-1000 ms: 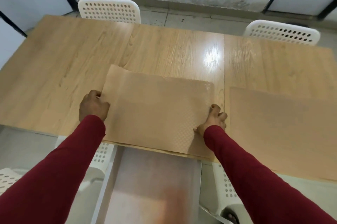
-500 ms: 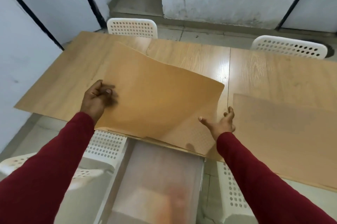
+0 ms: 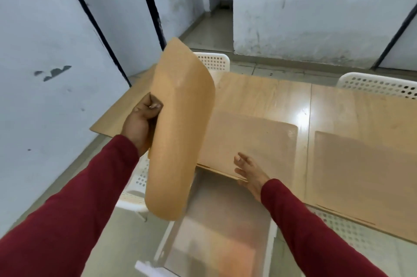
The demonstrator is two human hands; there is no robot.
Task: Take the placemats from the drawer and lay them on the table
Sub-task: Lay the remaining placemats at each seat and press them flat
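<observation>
My left hand grips the edge of a tan placemat, which hangs curled and nearly upright above the table's near left edge. A second tan placemat lies flat on the wooden table in front of me, and a third placemat lies flat to its right. My right hand hovers with fingers spread over the near edge of the middle placemat, holding nothing. Below the table edge an open drawer stands pulled out, its contents blurred.
White perforated chairs stand at the far side, one chair at the left and another chair at the right. More white chairs are tucked under the near edge. A white wall runs close along the left.
My left hand has lifted the top placemat off the table and swung it up to the left, uncovering another placemat beneath. My right hand let go and now hovers open.
</observation>
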